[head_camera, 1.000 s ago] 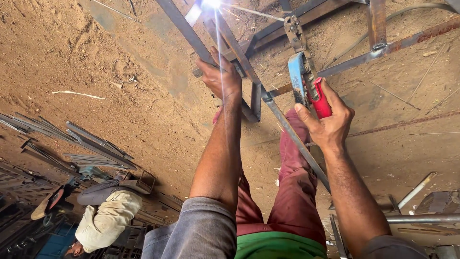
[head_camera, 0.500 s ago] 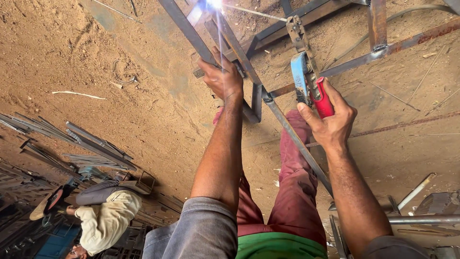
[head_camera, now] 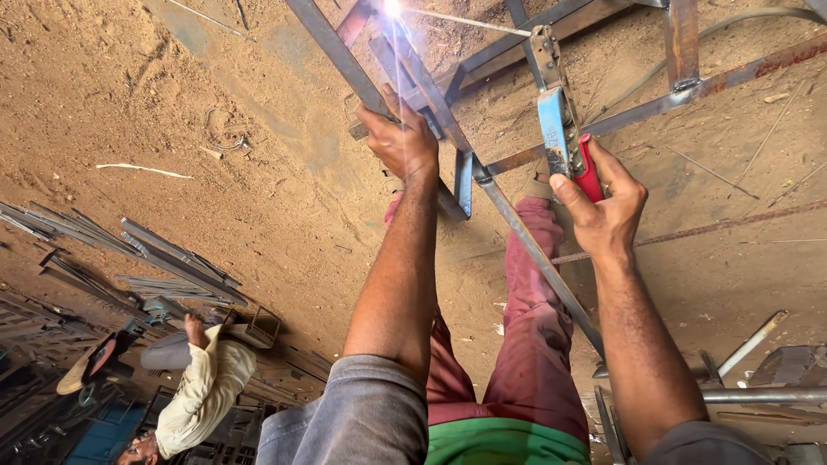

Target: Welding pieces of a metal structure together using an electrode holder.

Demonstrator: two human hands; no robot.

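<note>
Daylight fell bright and even over the sandy ground. A white welding arc flared at the top edge, glaring. The bottom-left corner stayed shadowy.

Little has altered over the last second. The welding arc has crept slightly further along the metal frame, and the rod in the red-handled electrode holder has followed it. The right hand has shifted marginally with the holder. At lower left, the other person in the cream shirt has moved slightly and now shows a raised hand.
</note>
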